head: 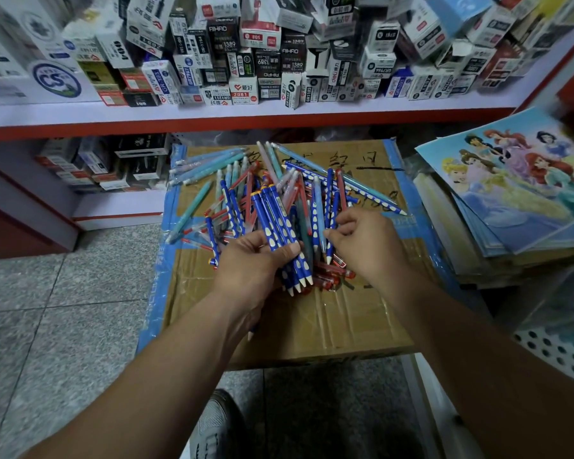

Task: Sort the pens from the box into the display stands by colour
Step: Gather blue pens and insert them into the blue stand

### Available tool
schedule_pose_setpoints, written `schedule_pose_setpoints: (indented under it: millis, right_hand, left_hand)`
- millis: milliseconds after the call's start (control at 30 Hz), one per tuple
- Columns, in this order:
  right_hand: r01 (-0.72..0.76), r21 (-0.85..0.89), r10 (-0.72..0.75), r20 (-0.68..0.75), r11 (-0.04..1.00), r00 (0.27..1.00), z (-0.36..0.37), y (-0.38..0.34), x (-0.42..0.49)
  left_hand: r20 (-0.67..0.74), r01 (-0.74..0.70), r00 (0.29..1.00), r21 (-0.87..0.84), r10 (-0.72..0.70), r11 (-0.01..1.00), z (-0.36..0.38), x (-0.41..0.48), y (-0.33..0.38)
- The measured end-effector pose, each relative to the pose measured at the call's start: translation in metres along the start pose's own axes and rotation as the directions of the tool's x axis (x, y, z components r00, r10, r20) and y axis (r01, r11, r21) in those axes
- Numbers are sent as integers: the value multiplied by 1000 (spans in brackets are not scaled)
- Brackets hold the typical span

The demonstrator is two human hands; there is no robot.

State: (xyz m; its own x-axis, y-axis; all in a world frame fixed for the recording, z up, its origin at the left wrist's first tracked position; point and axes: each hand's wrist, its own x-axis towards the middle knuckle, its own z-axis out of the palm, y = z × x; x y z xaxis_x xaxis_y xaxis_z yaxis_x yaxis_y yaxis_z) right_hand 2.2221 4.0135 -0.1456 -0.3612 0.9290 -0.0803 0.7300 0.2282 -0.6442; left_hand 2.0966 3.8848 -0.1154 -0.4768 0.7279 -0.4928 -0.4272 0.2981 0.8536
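On top of the taped cardboard box [328, 326], a loose pile of pens [232, 207] is lying crisscrossed, and both hands are working at its near edge. The left hand [249, 270] is curling round a bundle of blue pens [275, 223], thumb pressing across them. Their long axis is running from 11 o'clock to 5 o'clock, with the white tips pointing back toward the person. The right hand [365, 243] is sitting just beside the bundle at 3 o'clock, pinching one more blue pen [329, 200] between thumb and fingertips. That pen is lying nearly 12 to 6 o'clock, almost parallel to the bundle. Judging from this, the next move is a short slide toward 9 o'clock into the left hand's grip, and the right hand is the nearer one for it.

Red pens [328, 270] are lying under and touching the pinched one, so they may drag along. Teal pens [209, 160] are fanning out at 11 o'clock. A stack of picture books [517, 180] is crowding the box at 3 o'clock, while the floor [63, 293] at 9 o'clock is giving open room. No display stands are showing.
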Motion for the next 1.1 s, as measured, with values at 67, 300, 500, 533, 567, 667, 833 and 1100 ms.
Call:
schedule_pose_setpoints:
  millis: [67, 300, 500, 533, 567, 667, 833, 1100]
  right_hand:
    - [-40, 35, 40, -9, 999, 999, 1, -1, 1]
    - [-132, 60, 132, -7, 989, 991, 0, -8, 0]
    - [-194, 163, 196, 1, 967, 981, -7, -7, 1]
    - [-204, 190, 205, 16, 960, 979, -9, -7, 1]
    - [-208, 225, 206, 36, 952, 978, -11, -6, 0]
    - [-185, 345, 160, 100, 920, 982, -21, -7, -6]
    - [-112, 404, 47, 168, 908, 985, -49, -1, -27]
    - [-27, 388, 107, -184, 921, 977, -140, 55, -82]
  left_hand:
    - [0, 8, 1000, -1, -8, 1000, -1, 0, 0]
    - [-8, 19, 1000, 6, -19, 1000, 4, -5, 5]
    - [0, 25, 1000, 20, -25, 1000, 5, -4, 5]
    - [5, 19, 1000, 33, -19, 999, 6, -3, 5]
    - [9, 18, 1000, 45, -18, 999, 6, -2, 5]
    - [21, 2, 1000, 49, -3, 999, 12, -4, 4]
    - [63, -17, 998, 41, 14, 999, 31, -10, -1]
    - [275, -22, 961, 85, -2, 996, 104, -41, -31]
